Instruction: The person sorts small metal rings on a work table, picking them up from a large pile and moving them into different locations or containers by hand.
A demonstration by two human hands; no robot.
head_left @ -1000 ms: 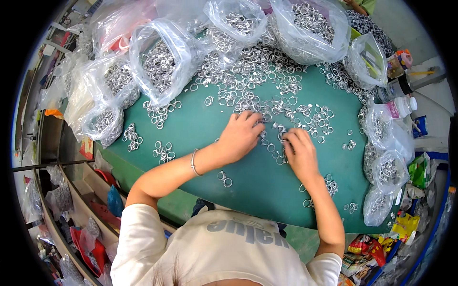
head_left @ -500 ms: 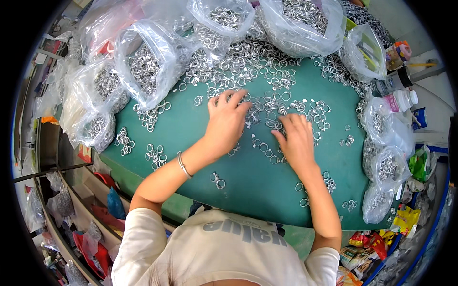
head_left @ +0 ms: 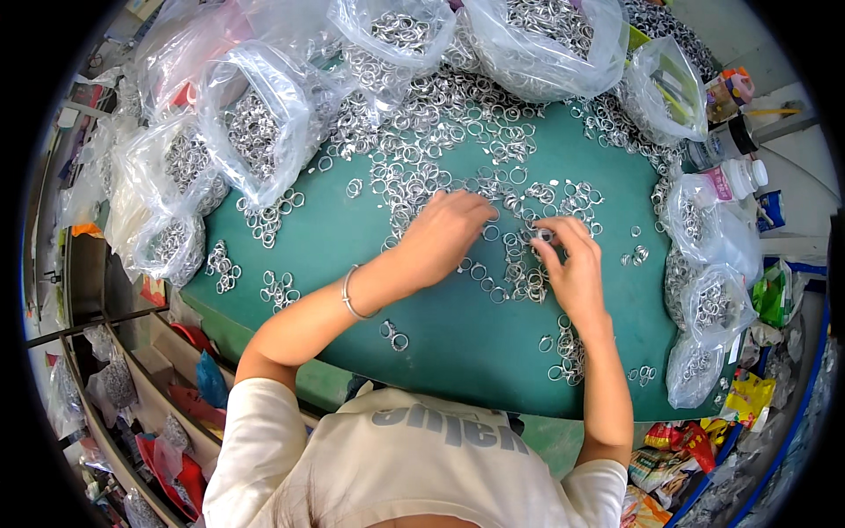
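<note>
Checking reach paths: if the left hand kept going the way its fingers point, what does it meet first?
The left hand points up and right across the green table. Its fingertips already sit among loose metal rings, so those likely come first; the big clear bag of rings lies farther along. Depth is unclear.

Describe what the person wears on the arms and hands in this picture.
Both forearms are bare, with no gloves on the left hand or the right hand. A thin silver metal bangle circles the left wrist. The short sleeves of a white T-shirt with grey lettering cover only the upper arms. No ring or watch can be made out.
</note>
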